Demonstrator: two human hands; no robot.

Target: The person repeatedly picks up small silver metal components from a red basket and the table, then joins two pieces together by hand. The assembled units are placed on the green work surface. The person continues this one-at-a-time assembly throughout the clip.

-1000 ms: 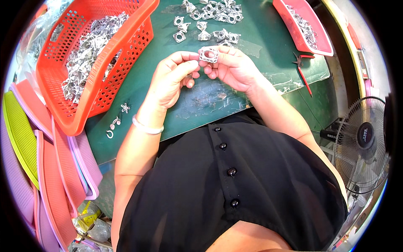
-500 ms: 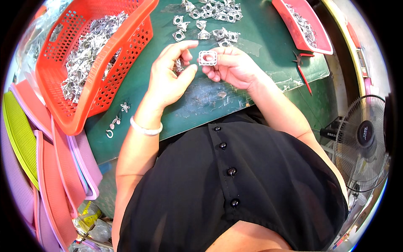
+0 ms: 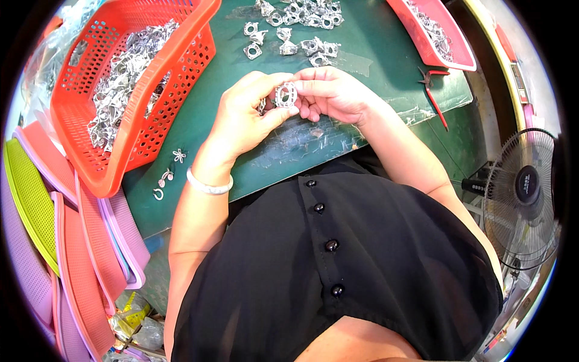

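Observation:
A silvery openwork metal piece [image 3: 285, 95], shaped like a ring setting with a large oval hole, is held between both hands above the green table. My left hand [image 3: 247, 111] pinches it between thumb and forefinger, and more metal glints inside its curled fingers. From the other side, my right hand [image 3: 332, 96] grips the piece's right edge with thumb and fingers, the remaining fingers bent in. Beyond the hands, several similar metal pieces [image 3: 313, 15] lie in loose groups on the table.
A red perforated basket [image 3: 136, 139] of metal pieces stands at the left, a pink tray [image 3: 464, 57] of them at far right. Red-handled pliers [image 3: 435, 105] lie on the green table [image 3: 199, 114]. Small metal bits [image 3: 179, 155] sit near my left wrist. A fan [image 3: 522, 193] stands right.
The metal piece has moved slightly left and turned. My left thumb and forefinger have closed on it, while my right hand keeps its hold.

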